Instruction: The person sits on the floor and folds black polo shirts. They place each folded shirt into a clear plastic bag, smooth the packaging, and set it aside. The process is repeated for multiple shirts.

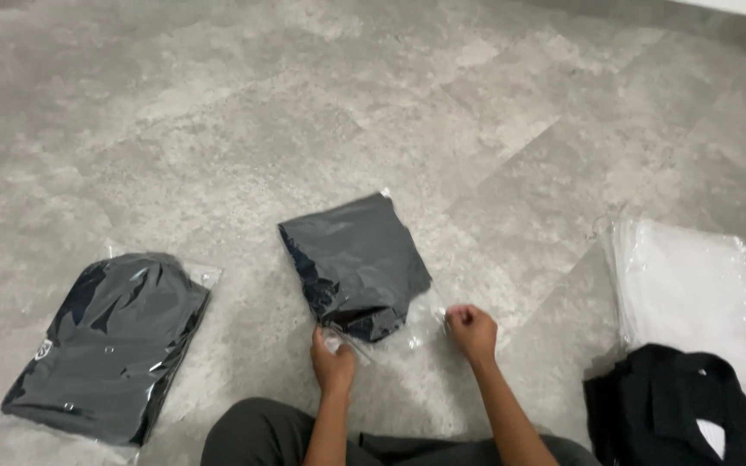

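A dark folded garment in a clear plastic bag (357, 263) lies on the grey stone floor (304, 129) in front of me. My left hand (331, 361) pinches the bag's open near edge at its left corner. My right hand (471, 331) pinches the same clear edge at its right corner. The plastic flap stretches between the two hands, just below the garment.
Another bagged dark garment (110, 341) lies at the left. A stack of empty clear bags (692, 293) sits at the right, with a loose pile of black clothing (671, 410) in front of it. My knee in dark trousers (256, 436) is at the bottom.
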